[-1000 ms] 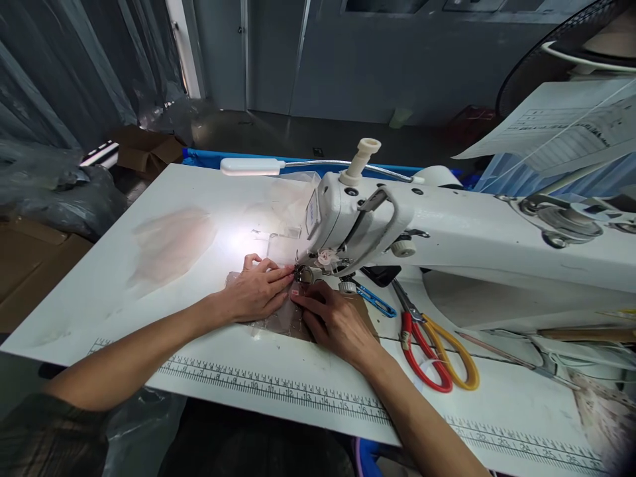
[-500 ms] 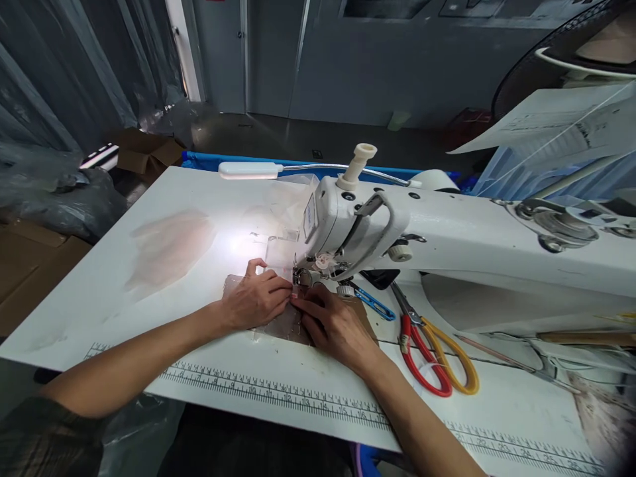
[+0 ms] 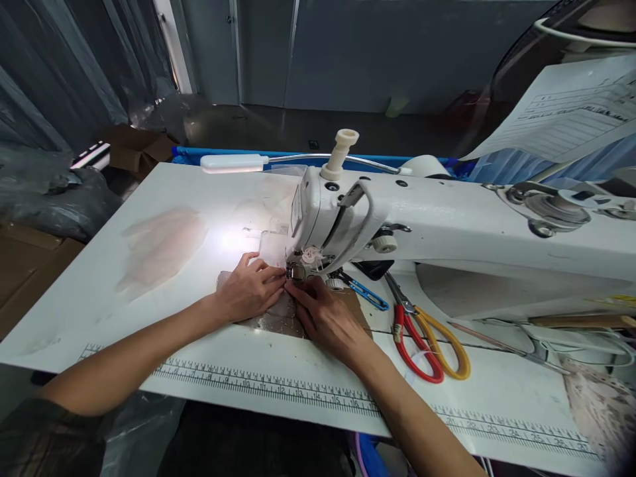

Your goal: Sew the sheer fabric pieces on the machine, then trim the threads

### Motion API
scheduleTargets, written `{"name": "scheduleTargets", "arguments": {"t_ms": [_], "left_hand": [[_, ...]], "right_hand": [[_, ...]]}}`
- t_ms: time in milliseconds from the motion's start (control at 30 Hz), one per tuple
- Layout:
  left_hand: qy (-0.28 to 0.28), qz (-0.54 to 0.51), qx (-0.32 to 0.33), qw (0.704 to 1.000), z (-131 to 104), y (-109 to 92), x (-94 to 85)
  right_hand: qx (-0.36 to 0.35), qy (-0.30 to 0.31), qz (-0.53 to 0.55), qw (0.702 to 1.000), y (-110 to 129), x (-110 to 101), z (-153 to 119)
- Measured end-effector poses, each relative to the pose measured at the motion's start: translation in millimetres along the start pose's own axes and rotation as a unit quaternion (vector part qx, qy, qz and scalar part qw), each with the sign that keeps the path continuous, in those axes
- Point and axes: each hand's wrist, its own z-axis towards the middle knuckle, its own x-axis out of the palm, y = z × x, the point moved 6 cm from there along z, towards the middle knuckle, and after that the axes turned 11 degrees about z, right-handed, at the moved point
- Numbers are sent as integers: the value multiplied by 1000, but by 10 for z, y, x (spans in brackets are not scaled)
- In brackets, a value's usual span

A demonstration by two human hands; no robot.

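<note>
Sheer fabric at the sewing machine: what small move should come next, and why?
Probably ease the sheer fabric slightly along at the metal foot, slowly: the left hand lies over the fabric, the right hand points in from the right, and both have fingers very near the foot.

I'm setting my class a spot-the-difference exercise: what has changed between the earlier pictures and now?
The view has shifted, so everything sits slightly further left. Since half a second ago, the left hand and right hand seem to have edged forward toward the presser foot. Nothing was visibly grasped or released; both remain at the sheer material. The sewing machine and scissors stayed put.
</note>
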Motion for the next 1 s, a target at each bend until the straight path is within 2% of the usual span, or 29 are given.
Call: {"name": "scheduleTargets", "arguments": {"t_ms": [167, 300, 467, 533, 633, 700, 800, 900, 1000], "left_hand": [[27, -19, -17, 999, 12, 46, 73], [-6, -20, -30, 999, 15, 94, 36], [-60, -21, -39, 997, -21, 127, -120], [-58, -64, -17, 996, -47, 92, -148], [-19, -135, 33, 990, -82, 1, -125], [9, -160, 42, 986, -97, -24, -93], [37, -186, 29, 981, -100, -11, -57], [36, -208, 5, 977, -86, 19, -53], [21, -220, -25, 975, -64, 40, -52]], "right_hand": [[10, -18, 23, 1000, -34, -24, 5], [72, -51, 64, 994, -147, -124, 15], [118, -125, 104, 980, -234, -278, 38], [128, -148, 108, 975, -244, -305, 40], [135, -153, 121, 972, -261, -305, 46], [144, -137, 127, 972, -296, -305, 59], [162, -65, 128, 976, -370, -301, 109], [163, 5, 122, 979, -415, -303, 166], [160, 16, 121, 980, -429, -305, 191]]}}
